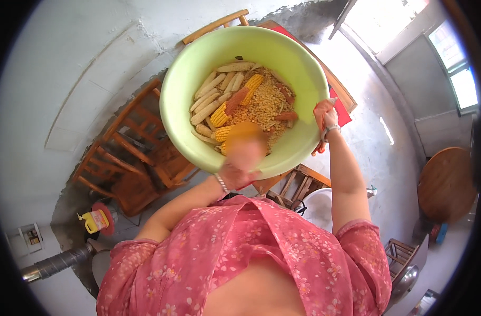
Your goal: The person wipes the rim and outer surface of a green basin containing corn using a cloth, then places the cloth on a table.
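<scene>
A large pale green basin (309,75) stands before me on a wooden table (337,85) with a red cover (345,112). Inside lie loose corn kernels (264,94), pale bare cobs (208,108) along the left, and reddish cobs (286,115) at the right. Partly stripped yellow ears (236,100) rest in the middle. My left hand (238,173), with a bracelet at its wrist, is at the near rim; a blurred patch covers its fingers and whatever they touch. Just outside the right rim, my right hand (326,112) is closed around a slim red object (320,149), its kind unclear.
Wooden chairs (133,189) stand along the wall at left, near a yellow jug (95,221). Below the basin are a wooden stool frame (299,185) and a white tub (319,207). A round wooden board (447,183) leans at far right. Bright daylight enters at upper right.
</scene>
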The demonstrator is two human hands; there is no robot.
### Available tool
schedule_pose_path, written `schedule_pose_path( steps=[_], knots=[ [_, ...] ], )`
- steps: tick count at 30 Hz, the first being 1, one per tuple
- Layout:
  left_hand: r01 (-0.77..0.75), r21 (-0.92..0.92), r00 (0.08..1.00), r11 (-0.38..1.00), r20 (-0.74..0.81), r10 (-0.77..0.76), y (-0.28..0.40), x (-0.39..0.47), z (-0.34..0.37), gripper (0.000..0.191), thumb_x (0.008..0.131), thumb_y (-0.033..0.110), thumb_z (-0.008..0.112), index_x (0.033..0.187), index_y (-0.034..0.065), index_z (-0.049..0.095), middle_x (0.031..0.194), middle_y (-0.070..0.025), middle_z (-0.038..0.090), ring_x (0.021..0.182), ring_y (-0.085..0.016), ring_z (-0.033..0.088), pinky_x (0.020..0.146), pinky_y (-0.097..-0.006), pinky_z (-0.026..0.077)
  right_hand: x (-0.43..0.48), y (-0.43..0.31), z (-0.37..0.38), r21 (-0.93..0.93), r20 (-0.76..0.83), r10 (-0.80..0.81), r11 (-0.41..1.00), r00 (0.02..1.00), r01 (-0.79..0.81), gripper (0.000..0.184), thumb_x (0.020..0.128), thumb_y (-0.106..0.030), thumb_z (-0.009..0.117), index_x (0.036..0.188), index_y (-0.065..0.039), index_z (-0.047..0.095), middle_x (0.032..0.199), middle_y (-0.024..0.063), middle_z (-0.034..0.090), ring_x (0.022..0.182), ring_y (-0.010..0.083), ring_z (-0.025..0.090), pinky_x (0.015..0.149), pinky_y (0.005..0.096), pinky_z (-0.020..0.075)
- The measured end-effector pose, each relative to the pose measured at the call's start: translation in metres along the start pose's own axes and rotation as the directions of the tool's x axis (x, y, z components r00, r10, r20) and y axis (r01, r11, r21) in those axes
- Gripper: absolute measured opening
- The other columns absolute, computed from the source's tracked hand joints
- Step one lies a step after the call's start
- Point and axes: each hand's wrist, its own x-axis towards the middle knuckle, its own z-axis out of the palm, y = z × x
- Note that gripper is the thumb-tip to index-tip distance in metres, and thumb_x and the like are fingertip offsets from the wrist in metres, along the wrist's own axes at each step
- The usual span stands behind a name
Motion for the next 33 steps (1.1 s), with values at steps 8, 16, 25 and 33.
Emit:
schedule_pose_path(
  steps=[8,16,25,33],
  knots=[
    [0.534,-0.827,-0.037,-0.177,0.187,-0.982,-0.13,-0.076,-0.073,0.056,0.071,0.019,0.075,0.114,-0.0051,0.047,0.112,-0.0147,0.054,0.101,-0.024,0.05,0.089,-0.0344,0.038,-0.071,-0.042,-0.004,0.125,-0.042,0.135,0.984,0.99,-0.129,0.022,0.074,-0.001,0.054,0.095,-0.001,0.059,0.086,0.0068,0.061,0.077,0.0186,0.06,0.06,0.0322,0.0479],
    [0.378,-0.916,-0.028,-0.137,0.136,-0.99,-0.163,-0.049,-0.086,0.039,0.061,-0.011,0.057,0.1,-0.006,0.054,0.094,-0.0157,0.058,0.082,-0.029,0.058,0.074,-0.0381,0.048,-0.092,-0.117,-0.023,0.304,-0.027,0.108,0.948,0.994,-0.095,0.013,0.069,-0.004,0.05,0.078,0.003,0.057,0.074,0.0091,0.057,0.064,0.0168,0.056,0.056,0.0314,0.0452],
    [0.592,-0.8,0.513,0.098,0.28,-0.812,-0.26,0.086,-0.104,0.032,0.06,-0.004,0.061,0.091,-0.0089,0.052,0.081,-0.0162,0.058,0.067,-0.026,0.058,0.062,-0.0362,0.051,-0.214,-0.082,0.002,0.75,-0.347,0.392,0.661,0.852,0.001,0.024,0.078,0.0,0.044,0.099,0.003,0.055,0.091,0.009,0.06,0.079,0.0181,0.059,0.068,0.0313,0.0503],
    [0.894,-0.264,0.444,0.363,0.396,-0.804,-0.353,0.135,-0.036,0.041,0.063,0.007,0.066,0.1,-0.0077,0.057,0.09,-0.0156,0.062,0.078,-0.028,0.061,0.07,-0.0368,0.049,-0.301,-0.078,0.068,0.897,-0.231,0.419,0.441,0.878,0.025,0.019,0.079,-0.001,0.051,0.098,-0.006,0.053,0.087,0.003,0.058,0.077,0.0148,0.058,0.067,0.0291,0.0489]
  ],
)
